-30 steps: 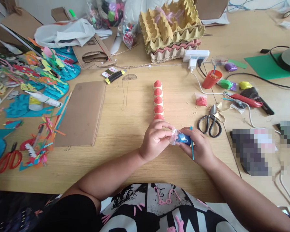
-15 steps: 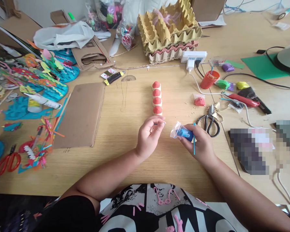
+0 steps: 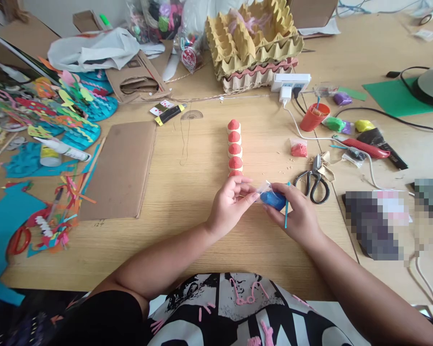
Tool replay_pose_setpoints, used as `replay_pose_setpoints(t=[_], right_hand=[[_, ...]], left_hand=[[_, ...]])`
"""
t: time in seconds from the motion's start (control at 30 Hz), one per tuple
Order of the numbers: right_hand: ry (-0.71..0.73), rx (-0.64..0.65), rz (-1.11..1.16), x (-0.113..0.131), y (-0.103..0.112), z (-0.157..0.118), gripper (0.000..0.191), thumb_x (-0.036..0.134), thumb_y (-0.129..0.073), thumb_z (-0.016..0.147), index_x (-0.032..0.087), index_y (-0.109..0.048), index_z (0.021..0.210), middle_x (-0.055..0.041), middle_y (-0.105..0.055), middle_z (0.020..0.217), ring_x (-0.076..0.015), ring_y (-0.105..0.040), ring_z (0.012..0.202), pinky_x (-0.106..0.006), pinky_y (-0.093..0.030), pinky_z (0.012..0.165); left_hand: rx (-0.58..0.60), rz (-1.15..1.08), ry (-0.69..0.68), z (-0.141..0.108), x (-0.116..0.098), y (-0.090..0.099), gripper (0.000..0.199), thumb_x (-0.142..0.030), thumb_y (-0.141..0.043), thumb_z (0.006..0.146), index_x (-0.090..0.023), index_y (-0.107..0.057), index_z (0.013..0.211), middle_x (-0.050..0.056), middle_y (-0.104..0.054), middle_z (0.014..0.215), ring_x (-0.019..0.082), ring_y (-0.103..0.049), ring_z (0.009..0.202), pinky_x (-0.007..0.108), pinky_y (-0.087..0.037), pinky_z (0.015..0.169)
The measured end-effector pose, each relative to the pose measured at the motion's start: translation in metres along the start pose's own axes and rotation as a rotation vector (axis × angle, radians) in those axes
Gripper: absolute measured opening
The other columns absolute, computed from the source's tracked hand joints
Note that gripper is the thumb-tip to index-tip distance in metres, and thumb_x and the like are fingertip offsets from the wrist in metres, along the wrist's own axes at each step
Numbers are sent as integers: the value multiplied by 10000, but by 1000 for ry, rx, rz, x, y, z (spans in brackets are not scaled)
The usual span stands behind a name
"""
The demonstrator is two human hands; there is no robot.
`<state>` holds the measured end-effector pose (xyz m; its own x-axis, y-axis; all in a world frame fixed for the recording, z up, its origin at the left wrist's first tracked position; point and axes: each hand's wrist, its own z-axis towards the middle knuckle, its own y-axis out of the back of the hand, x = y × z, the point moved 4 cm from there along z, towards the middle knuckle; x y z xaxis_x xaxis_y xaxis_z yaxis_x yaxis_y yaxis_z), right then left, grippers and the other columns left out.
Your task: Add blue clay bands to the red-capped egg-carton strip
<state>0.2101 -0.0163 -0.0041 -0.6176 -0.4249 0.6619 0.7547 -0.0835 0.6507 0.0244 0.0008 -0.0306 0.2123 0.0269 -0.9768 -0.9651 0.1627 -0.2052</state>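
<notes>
My right hand (image 3: 298,214) is wrapped round a small clear bag of blue clay (image 3: 273,199), and a thin blue stick (image 3: 286,211) is held upright against it by the same fingers. The thumb and fingertips of my left hand (image 3: 229,204) pinch the clear plastic edge at the bag's left end. Just beyond my left hand, a row of several egg-carton cups (image 3: 234,150) with red domed tops runs away from me; the hand partly hides the nearest one.
Black-handled pliers (image 3: 314,180), a red clay bag (image 3: 299,148) and a red cup (image 3: 314,117) lie to the right. Brown cardboard (image 3: 117,170) and paper scraps are on the left. Egg trays (image 3: 252,48) and a power strip (image 3: 291,81) stand at the back.
My left hand has moved right and now grips the bag's plastic edge. My right hand has shifted slightly left. A large blue sheet has come into view at the far left, over the red scissors.
</notes>
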Motion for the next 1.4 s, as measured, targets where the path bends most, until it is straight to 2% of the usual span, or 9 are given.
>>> replay_pose_setpoints(t=[0.1, 0.2, 0.27, 0.37, 0.6, 0.9, 1.17, 1.3, 1.4], right_hand=[[-178, 115, 252, -1, -3, 0, 421, 484, -774, 903, 202, -681, 1202, -84, -761, 965, -215, -703, 806, -344, -585, 713], [-358, 249, 446, -1, -9, -2, 359, 538, -676, 968, 200, -711, 1083, -27, -688, 780, -158, -608, 643, -295, -510, 596], [-387, 261, 457, -1, -10, -3, 342, 532, -657, 979, 197, -721, 1009, -8, -648, 719, -145, -566, 613, -286, -473, 580], [-383, 217, 445, -1, -10, -3, 314, 503, -669, 973, 194, -717, 959, -10, -646, 719, -145, -569, 630, -284, -469, 593], [-424, 149, 610, -3, -13, -4, 287, 469, -715, 971, 186, -762, 962, -62, -759, 861, -147, -654, 719, -267, -539, 645], [-474, 97, 538, -9, -6, -1, 295, 476, -699, 974, 191, -743, 908, -36, -723, 777, -137, -625, 652, -256, -503, 600], [-369, 310, 77, -30, 0, 7, 259, 369, -632, 991, 198, -756, 841, -22, -714, 656, -172, -635, 594, -306, -472, 607], [-119, -30, -270, -18, 19, 11, 221, 376, -711, 959, 182, -768, 1047, -110, -795, 904, -274, -711, 853, -399, -522, 798], [35, -90, -141, 5, 19, 6, 196, 398, -704, 982, 204, -727, 969, -86, -771, 870, -227, -678, 792, -374, -524, 777]], left_hand=[[17, 140, -95, -1, -3, 2, 301, -315, -780, 939, -213, -608, 1164, 29, -808, 945, 129, -794, 856, 241, -640, 807], [94, 477, -370, -3, -13, 1, 234, -244, -704, 986, -216, -632, 1208, 48, -826, 997, 139, -802, 853, 241, -643, 774], [111, 747, -602, -6, -21, -1, 197, -196, -673, 993, -214, -651, 1188, 37, -818, 942, 146, -786, 794, 259, -633, 736], [90, 874, -716, -8, -25, -2, 182, -174, -669, 991, -203, -649, 1170, 22, -802, 889, 141, -760, 742, 264, -624, 717], [8, 673, -579, -6, -23, 3, 187, -175, -687, 987, -217, -669, 1169, 21, -798, 945, 111, -753, 797, 217, -619, 738], [6, 353, -297, -2, -13, 5, 163, -236, -673, 1003, -200, -663, 1162, 35, -778, 932, 97, -735, 818, 208, -593, 748], [-22, 58, 73, 5, -4, 6, 240, -306, -739, 930, -197, -642, 1121, 16, -737, 866, 78, -627, 675, 201, -501, 611], [-8, 21, 134, 5, -4, 4, 267, -318, -755, 916, -196, -639, 1123, 19, -743, 866, 78, -614, 673, 209, -494, 626], [-4, 89, 80, 2, -5, 3, 241, -287, -747, 927, -200, -651, 1130, 18, -741, 858, 92, -649, 727, 219, -510, 675]])
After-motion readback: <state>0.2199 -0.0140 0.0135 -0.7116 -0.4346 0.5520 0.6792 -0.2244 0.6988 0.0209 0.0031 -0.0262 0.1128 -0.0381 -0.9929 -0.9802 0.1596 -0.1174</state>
